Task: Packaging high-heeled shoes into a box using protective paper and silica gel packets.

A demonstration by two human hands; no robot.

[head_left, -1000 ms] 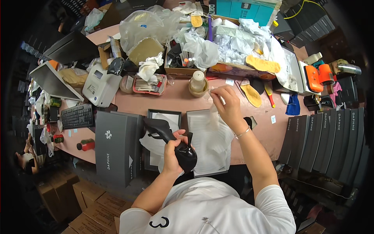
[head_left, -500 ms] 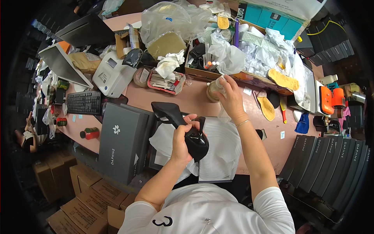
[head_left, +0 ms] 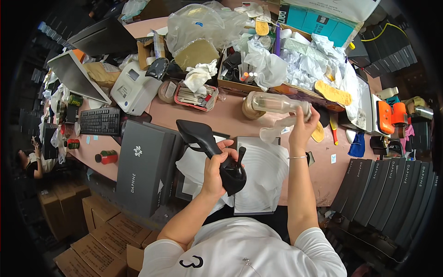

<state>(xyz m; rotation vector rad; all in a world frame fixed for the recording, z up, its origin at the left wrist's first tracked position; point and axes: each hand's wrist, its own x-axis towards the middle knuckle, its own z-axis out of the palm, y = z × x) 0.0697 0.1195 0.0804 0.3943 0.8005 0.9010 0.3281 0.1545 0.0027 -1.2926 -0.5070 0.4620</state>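
My left hand (head_left: 217,168) is closed around a black high-heeled shoe (head_left: 234,179), turned sole up with its slim heel pointing upward. Its front part points away to the far left. My right hand (head_left: 305,122) grips the right end of a clear bottle (head_left: 273,103), which is tilted nearly flat. Thin whitish, see-through material (head_left: 275,131) hangs below the bottle by this hand; whether the fingers pinch it too is unclear. Beside the bottle's left end is a round tan thing (head_left: 252,111), partly covered by it. Under the shoe lies an open shoebox lined with white paper (head_left: 260,177).
Dark grey shoeboxes (head_left: 140,168) stand left of the open box, and several more (head_left: 383,189) line the right. At the back are a carton of crumpled paper (head_left: 300,64) and a red basket (head_left: 196,98). A keyboard (head_left: 99,121) and yellow insoles (head_left: 333,92) lie around.
My right hand has moved right and nearer from the round tan thing, and the clear bottle now shows tilted in it. The shoe in my left hand has turned slightly, showing its heel more plainly.
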